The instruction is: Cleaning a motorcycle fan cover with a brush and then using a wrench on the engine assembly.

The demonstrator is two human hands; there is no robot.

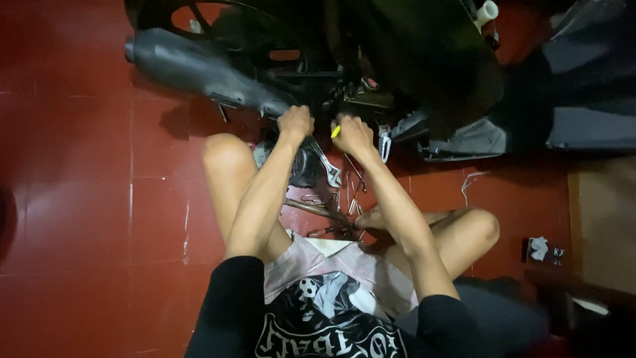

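- nearest the cam: black sleeves and a black printed shirt (324,328) at frame bottom; pale shorts (331,262) just above; person sits on the red tiled floor (86,219), bare knees spread L and R
- between the legs, on the floor: a loose heap of metal hand tools (331,212), thin rods and pliers-like bits; too tangled to tell each apart
- an adjustable wrench (326,164) lies angled just below the hands, jaw end toward frame bottom; whether the left hand touches its handle, can't tell
- right of the right knee, well apart: a small crumpled rag (540,248) on the floor; a bent wire (472,182) nearer the bike
- left hand (295,121): fingers curled tight into a fist against the bike's underside, beside the exhaust's front end; what it clamps on is hidden
- right hand (352,134): closed round a yellow-tipped tool (336,131), only the tip shows, poking out on the thumb side; the 2 hands sit near each other, not touching
- farther: black exhaust muffler (199,66) runs from upper L toward the hands; rear wheel (199,16) behind it; dark motorcycle body (424,59) fills the top; grey footboard (474,140) at R
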